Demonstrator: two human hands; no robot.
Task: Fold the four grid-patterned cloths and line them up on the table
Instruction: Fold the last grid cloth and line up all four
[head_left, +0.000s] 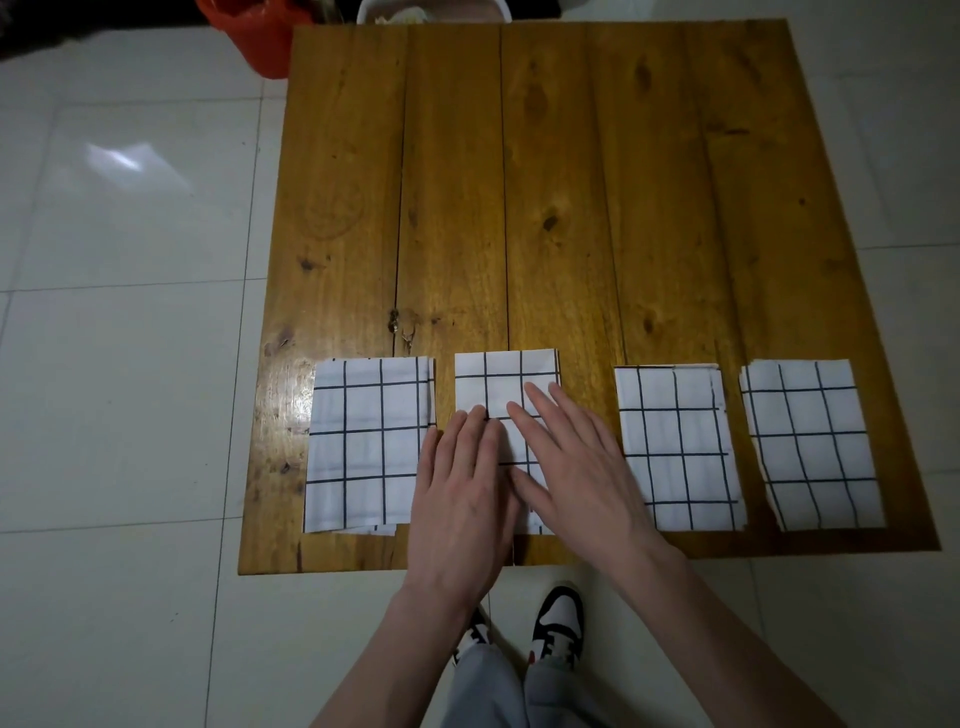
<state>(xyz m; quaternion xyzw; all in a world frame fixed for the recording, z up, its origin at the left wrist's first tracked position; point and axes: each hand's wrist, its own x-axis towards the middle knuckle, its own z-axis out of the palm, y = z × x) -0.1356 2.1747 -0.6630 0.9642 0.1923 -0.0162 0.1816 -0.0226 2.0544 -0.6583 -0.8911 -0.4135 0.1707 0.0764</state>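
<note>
Fingers (540, 410) of both hands lie straight and close together, flat on the second cloth from the left (506, 379); nothing is pinched or gripped. The left hand (462, 483) covers that cloth's near left part and overlaps the edge of the leftmost cloth (363, 441); the right hand (576, 467) presses its centre and right side. The third cloth (678, 447) and the rightmost cloth (810, 441) lie folded to the right, all four in a row along the near edge of the wooden table (519, 182). To finish this step well, press evenly outward to flatten the fold and square its edges with its neighbours. The pressed cloth's near edge is hidden beneath the hands. Beyond the table, an orange container (254, 31) and a white object (431, 10) are cut off by the frame.
</note>
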